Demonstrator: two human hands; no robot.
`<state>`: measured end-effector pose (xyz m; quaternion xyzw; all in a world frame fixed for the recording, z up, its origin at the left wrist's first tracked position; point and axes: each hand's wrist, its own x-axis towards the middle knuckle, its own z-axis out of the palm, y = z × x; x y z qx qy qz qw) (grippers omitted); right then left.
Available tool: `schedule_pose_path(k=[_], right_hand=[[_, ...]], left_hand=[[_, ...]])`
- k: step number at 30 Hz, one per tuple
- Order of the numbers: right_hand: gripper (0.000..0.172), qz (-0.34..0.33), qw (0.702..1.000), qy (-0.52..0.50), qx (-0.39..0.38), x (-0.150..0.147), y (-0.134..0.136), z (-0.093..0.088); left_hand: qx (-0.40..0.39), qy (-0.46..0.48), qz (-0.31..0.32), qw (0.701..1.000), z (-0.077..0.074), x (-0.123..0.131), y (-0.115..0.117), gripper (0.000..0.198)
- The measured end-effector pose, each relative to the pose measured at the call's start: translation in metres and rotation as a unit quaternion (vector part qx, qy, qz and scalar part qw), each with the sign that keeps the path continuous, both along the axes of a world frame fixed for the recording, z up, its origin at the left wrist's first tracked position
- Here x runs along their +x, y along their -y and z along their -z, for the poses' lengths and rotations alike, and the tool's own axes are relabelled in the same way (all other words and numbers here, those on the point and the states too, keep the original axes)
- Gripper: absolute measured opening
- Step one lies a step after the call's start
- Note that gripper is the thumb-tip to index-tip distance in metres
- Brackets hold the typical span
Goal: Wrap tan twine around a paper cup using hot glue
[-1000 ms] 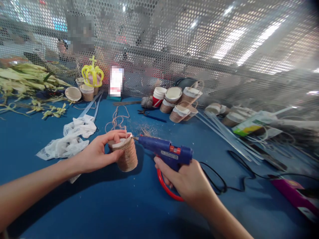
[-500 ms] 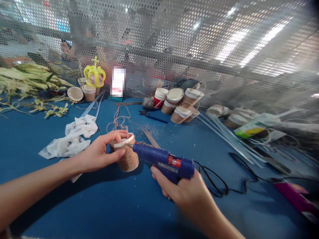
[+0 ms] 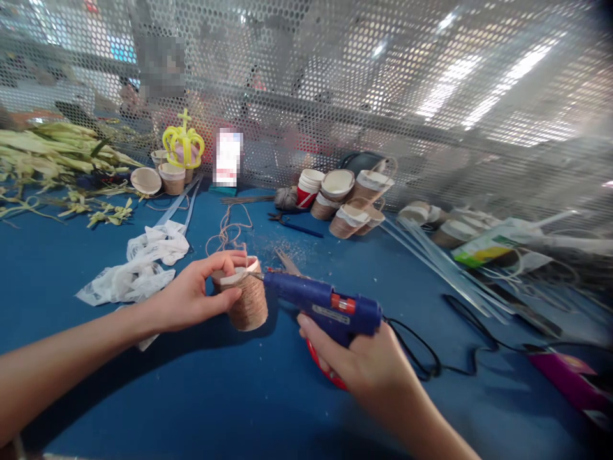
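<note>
My left hand [image 3: 201, 291] grips a small cup wrapped in brown twine [image 3: 249, 305] by its white rim, fingers at the opening and thumb on the outside. A loose length of twine [image 3: 232, 229] trails from the rim across the table behind it. In my right hand [image 3: 352, 361] is a blue hot glue gun [image 3: 325, 303], its metal nozzle close to the cup's rim; whether it touches I cannot tell. Scissors with red handles [image 3: 322, 367] lie on the table, partly hidden beneath the glue gun and my right hand.
Several twine-wrapped cups [image 3: 347, 220] stand at the back, beside pliers [image 3: 297, 225]. White plastic bags [image 3: 129, 281] lie left, below a yellow crown [image 3: 183, 144] and dried husks [image 3: 52, 153]. Clear glue sticks [image 3: 440, 268] and a black cord [image 3: 421, 354] are right. A perforated metal screen [image 3: 306, 83] rises behind.
The glue gun and my right hand have shifted right and slightly down, uncovering the scissors' red handle. My left hand and the cup stay nearly in place.
</note>
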<state>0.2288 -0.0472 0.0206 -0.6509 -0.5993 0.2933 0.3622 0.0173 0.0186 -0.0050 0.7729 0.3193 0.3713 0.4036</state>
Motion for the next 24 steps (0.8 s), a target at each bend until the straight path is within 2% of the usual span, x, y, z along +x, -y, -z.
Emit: schedule_pose_path(k=[3,8,19,24], right_hand=[[0.019,0.046,0.998,-0.010,-0.046,-0.001,-0.007,-0.001],[0.021,0.056,0.992,0.005,-0.112,-0.004,-0.014,-0.014],[0.027,0.025,0.993,0.036,-0.109,0.003,-0.018,-0.008],[0.029,0.054,0.995,0.033,-0.077,0.002,-0.014,0.000]], left_hand=[[0.001,-0.003,-0.003,1.000,0.000,0.000,0.000,0.008],[0.007,-0.002,-0.007,1.000,0.000,0.001,0.000,0.006],[-0.004,-0.001,-0.010,1.000,0.000,0.001,0.000,0.011],[-0.007,-0.002,-0.014,1.000,0.000,0.001,0.000,0.007]])
